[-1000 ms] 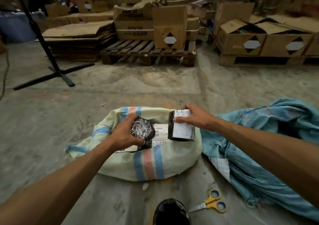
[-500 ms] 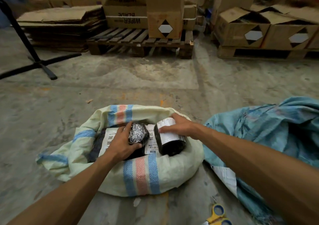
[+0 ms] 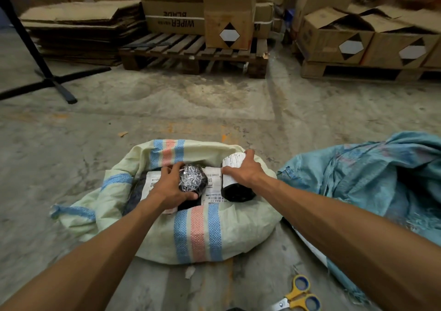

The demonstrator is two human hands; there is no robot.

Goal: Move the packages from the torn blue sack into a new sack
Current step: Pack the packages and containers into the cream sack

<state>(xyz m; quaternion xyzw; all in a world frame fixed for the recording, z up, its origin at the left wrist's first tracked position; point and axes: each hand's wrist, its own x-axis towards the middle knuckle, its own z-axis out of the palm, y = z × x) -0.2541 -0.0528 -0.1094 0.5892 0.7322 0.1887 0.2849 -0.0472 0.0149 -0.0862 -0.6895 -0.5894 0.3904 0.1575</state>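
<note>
I see my left hand (image 3: 170, 186) w/ grip curled round a black shiny-wrapped package (image 3: 193, 181); right hand (image 3: 243, 171) grasps a black roll package (image 3: 235, 186) w/ white label. Both sit inside the cream striped sack (image 3: 200, 234); torn blue sack (image 3: 372, 177) lies just beside, at right.

Stained concrete floor (image 3: 191, 105); cardboard boxes (image 3: 229, 14) on 2 wooden pallets (image 3: 191, 52).

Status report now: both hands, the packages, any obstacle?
Left hand grips foil-topped black package. Right hand grips labelled black package. Both in striped new sack. Torn blue sack lies right. No obstacle.
</note>
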